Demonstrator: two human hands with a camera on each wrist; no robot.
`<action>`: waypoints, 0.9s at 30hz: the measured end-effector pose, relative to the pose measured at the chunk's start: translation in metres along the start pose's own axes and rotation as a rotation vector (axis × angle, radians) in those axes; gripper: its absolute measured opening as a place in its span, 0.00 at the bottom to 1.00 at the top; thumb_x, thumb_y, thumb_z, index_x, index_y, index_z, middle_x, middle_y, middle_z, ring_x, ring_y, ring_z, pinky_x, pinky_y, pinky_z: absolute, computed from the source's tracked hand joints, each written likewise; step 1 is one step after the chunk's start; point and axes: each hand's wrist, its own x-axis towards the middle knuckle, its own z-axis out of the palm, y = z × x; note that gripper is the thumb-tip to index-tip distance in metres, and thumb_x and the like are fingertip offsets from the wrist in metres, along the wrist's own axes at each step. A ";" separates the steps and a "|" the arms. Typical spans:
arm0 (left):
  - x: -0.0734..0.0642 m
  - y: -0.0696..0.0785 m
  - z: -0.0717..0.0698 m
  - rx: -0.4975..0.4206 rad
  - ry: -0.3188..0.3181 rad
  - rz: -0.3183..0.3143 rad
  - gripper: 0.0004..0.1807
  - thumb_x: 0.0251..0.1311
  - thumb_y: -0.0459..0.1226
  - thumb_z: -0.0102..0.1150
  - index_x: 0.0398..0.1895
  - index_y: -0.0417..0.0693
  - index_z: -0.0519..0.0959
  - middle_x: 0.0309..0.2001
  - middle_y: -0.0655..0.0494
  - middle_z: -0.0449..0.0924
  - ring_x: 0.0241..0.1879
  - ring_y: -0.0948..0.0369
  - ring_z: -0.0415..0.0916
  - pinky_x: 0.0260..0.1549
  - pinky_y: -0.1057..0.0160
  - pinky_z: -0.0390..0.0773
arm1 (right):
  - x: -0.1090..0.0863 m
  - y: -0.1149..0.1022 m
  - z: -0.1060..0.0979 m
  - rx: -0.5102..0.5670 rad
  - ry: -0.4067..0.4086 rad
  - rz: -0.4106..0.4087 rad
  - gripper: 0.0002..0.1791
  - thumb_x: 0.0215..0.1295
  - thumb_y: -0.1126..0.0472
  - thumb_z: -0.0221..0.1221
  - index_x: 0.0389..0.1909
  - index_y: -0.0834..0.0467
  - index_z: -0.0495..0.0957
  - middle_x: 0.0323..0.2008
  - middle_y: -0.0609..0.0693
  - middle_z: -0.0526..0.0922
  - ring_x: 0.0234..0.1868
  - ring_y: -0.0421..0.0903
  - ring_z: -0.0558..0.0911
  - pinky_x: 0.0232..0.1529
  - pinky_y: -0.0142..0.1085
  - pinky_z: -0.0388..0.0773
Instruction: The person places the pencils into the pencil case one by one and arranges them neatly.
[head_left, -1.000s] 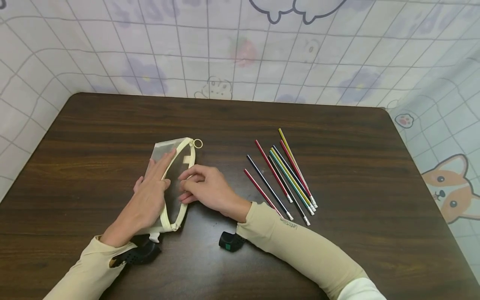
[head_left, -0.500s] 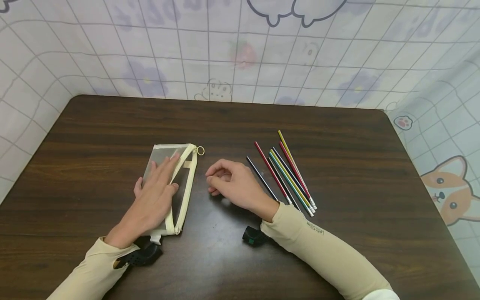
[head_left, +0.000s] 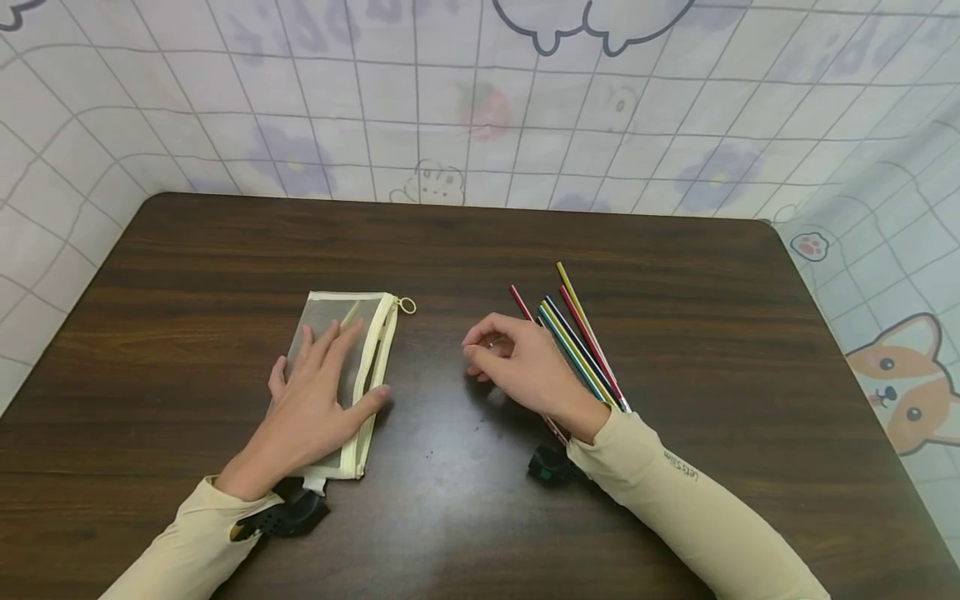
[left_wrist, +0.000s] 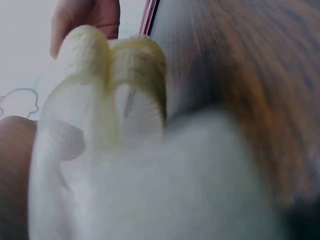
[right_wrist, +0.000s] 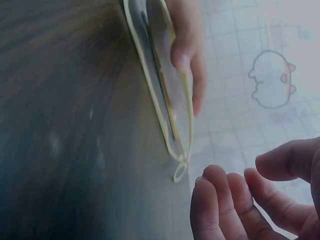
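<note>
A see-through zip pouch with cream edging lies on the left of the table. On top of it rests my left hand, fingers spread and straight, thumb across the zipper edge. The pouch's mouth gapes a little, and a yellow pencil shows inside it in the right wrist view. My right hand hovers between the pouch and a loose bunch of coloured pencils, its fingers loosely bent and holding nothing. The right hand and forearm hide part of the bunch.
The zipper's ring pull sticks out at the pouch's far corner. Black wrist cameras sit under both sleeves. Behind the dark wooden table hangs a white gridded cloth with cartoon prints.
My right hand has left the pouch's mouth and moved right, to the pencils. The mouth has narrowed, and my left thumb has come across the zipper edge.
</note>
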 end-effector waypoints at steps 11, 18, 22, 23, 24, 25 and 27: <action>-0.003 0.000 -0.003 -0.012 -0.011 -0.006 0.45 0.66 0.45 0.46 0.86 0.64 0.44 0.85 0.42 0.42 0.84 0.36 0.26 0.68 0.21 0.32 | -0.010 0.018 -0.022 -0.180 0.034 -0.013 0.05 0.70 0.56 0.61 0.42 0.50 0.84 0.33 0.49 0.90 0.30 0.43 0.86 0.32 0.37 0.78; -0.004 0.000 -0.002 -0.041 -0.008 0.012 0.40 0.71 0.42 0.38 0.85 0.65 0.43 0.86 0.44 0.40 0.84 0.38 0.24 0.69 0.21 0.29 | -0.013 0.029 -0.034 -0.304 0.058 -0.059 0.06 0.69 0.56 0.61 0.42 0.48 0.85 0.36 0.43 0.90 0.35 0.37 0.87 0.39 0.36 0.79; -0.005 0.000 -0.001 -0.048 0.004 0.021 0.39 0.71 0.41 0.37 0.85 0.65 0.44 0.86 0.44 0.41 0.85 0.38 0.25 0.69 0.21 0.29 | -0.012 0.028 -0.040 -0.313 0.049 -0.061 0.06 0.67 0.56 0.63 0.42 0.49 0.85 0.35 0.43 0.89 0.35 0.38 0.85 0.40 0.36 0.80; -0.005 0.000 -0.001 -0.049 0.005 0.021 0.39 0.71 0.41 0.37 0.85 0.65 0.44 0.86 0.44 0.41 0.85 0.38 0.25 0.69 0.21 0.29 | -0.012 0.027 -0.042 -0.314 0.048 -0.060 0.06 0.66 0.57 0.63 0.42 0.50 0.85 0.35 0.44 0.89 0.35 0.39 0.85 0.41 0.36 0.81; -0.005 0.000 -0.001 -0.051 0.007 0.024 0.39 0.71 0.41 0.36 0.85 0.65 0.44 0.86 0.44 0.41 0.85 0.38 0.25 0.69 0.21 0.29 | -0.012 0.027 -0.043 -0.317 0.043 -0.059 0.06 0.66 0.57 0.64 0.42 0.51 0.85 0.35 0.44 0.89 0.35 0.39 0.85 0.42 0.37 0.81; -0.005 0.000 -0.001 -0.051 0.009 0.028 0.39 0.71 0.40 0.36 0.85 0.65 0.45 0.86 0.44 0.41 0.85 0.38 0.25 0.69 0.21 0.30 | -0.011 0.027 -0.044 -0.314 0.034 -0.055 0.07 0.65 0.58 0.65 0.42 0.52 0.85 0.35 0.45 0.89 0.35 0.39 0.85 0.43 0.37 0.82; -0.005 0.000 -0.001 -0.052 0.013 0.036 0.39 0.71 0.40 0.35 0.85 0.64 0.45 0.86 0.44 0.42 0.85 0.38 0.26 0.69 0.21 0.30 | -0.011 0.027 -0.046 -0.317 0.012 -0.052 0.08 0.64 0.59 0.65 0.43 0.53 0.85 0.37 0.46 0.89 0.36 0.39 0.85 0.44 0.37 0.82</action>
